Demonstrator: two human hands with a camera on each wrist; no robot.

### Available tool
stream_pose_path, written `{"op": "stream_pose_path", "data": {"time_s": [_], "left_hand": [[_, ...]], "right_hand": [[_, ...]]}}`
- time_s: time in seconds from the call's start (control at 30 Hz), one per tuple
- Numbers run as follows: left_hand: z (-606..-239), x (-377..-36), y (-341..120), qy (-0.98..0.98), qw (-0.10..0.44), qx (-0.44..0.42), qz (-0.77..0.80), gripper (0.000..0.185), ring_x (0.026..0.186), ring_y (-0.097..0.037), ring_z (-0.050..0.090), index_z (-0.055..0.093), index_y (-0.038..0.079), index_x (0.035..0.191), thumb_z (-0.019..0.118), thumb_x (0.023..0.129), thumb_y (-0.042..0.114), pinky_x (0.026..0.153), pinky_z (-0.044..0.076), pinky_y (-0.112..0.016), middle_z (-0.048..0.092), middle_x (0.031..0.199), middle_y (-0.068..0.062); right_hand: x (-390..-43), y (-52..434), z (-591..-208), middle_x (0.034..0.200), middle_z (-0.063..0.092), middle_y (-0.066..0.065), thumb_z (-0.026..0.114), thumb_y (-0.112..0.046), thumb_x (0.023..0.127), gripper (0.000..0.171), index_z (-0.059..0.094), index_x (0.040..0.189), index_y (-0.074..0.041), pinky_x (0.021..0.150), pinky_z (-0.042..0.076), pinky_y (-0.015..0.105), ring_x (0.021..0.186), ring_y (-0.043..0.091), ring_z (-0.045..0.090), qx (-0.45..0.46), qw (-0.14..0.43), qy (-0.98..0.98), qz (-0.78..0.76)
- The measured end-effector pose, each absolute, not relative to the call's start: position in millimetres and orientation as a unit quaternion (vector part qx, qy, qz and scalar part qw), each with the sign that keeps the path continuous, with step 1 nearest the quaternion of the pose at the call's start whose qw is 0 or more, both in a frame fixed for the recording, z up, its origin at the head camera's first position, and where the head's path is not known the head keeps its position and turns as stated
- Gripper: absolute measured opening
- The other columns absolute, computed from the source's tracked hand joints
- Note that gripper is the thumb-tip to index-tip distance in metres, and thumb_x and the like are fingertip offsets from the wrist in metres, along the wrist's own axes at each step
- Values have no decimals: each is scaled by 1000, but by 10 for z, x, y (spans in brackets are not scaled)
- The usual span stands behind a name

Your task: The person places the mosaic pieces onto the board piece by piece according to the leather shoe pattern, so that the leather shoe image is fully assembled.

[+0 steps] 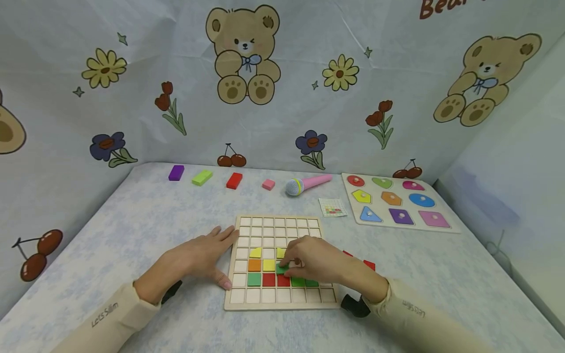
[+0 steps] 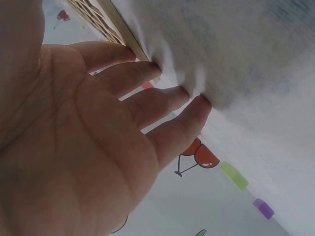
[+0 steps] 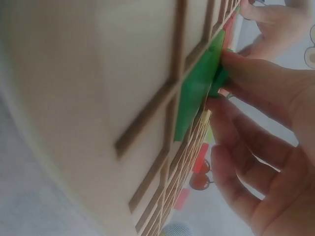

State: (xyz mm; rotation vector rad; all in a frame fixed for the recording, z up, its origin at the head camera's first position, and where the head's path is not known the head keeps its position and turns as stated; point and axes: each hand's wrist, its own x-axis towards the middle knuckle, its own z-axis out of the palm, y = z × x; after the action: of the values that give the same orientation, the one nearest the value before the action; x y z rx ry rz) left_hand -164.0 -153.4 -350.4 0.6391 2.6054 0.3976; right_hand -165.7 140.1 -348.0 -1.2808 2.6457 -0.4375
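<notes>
A wooden grid board point(image 1: 282, 307) lies before me with coloured tiles in some cells. My left hand point(image 1: 192, 257) rests at its left edge, fingers spread, the fingertips and thumb touching the frame. Over the middle of the grid, my right hand point(image 1: 320, 260) pinches a green tile point(image 3: 219, 81) between thumb and finger. The tile is tilted in the right wrist view. Around it sit an orange tile point(image 1: 254, 265), a yellow tile point(image 1: 269, 265), and a lower row with a green tile point(image 1: 253, 279), a red tile point(image 1: 269, 280) and others. Cells under my right hand are hidden.
Purple point(image 1: 176, 172), lime point(image 1: 202, 177), red point(image 1: 234, 180) and pink blocks point(image 1: 268, 184) lie at the back. A toy microphone point(image 1: 309, 183), a pattern card point(image 1: 332, 207) and a shape puzzle point(image 1: 384, 225) stand right of them. Red pieces point(image 1: 369, 264) lie partly behind my right forearm.
</notes>
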Motion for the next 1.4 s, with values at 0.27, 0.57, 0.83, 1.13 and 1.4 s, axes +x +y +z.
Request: {"op": "stream_pose_path", "data": {"time_s": [0.27,0.57,0.83,1.13,1.4], "left_hand": [[-3502,-1671,-1534,943,210,224,130,124,153,-44,10,17,9,161,84,68,57,117,25,-64,13,169,-13],[-3505,-1653,-1529,941,210,228,138,125,153,-46,11,18,8,161,84,68,57,116,25,-64,13,168,-14],[-3500,-1644,-1527,940,207,233,135,123,153,-46,12,19,7,161,84,69,57,116,26,-64,14,168,-14],[-3516,-1645,-1537,940,212,229,139,123,153,-46,12,20,8,161,84,68,57,116,25,-64,14,168,-14],[-3531,-1668,-1529,941,209,230,135,122,153,-45,11,20,8,161,83,69,57,117,25,-64,14,168,-13]], "right_hand": [[-1624,1416,-3481,98,62,-9,75,-29,92,18,81,107,-23,67,45,18,80,4,51,-440,23,894,-78],[-1668,1671,-3402,117,63,-4,62,-32,101,29,72,125,-19,90,53,30,103,10,56,-413,108,896,-124],[-1841,2297,-3412,114,67,-5,73,-29,93,31,72,122,-17,79,54,32,95,13,60,-322,107,927,-163],[-1810,2692,-3444,107,68,-7,81,-29,86,33,71,115,-17,79,55,29,96,15,60,-252,138,940,-184],[-1691,2933,-3411,100,66,-8,85,-28,80,39,69,113,-15,82,54,35,91,13,60,-230,168,939,-190]]}}
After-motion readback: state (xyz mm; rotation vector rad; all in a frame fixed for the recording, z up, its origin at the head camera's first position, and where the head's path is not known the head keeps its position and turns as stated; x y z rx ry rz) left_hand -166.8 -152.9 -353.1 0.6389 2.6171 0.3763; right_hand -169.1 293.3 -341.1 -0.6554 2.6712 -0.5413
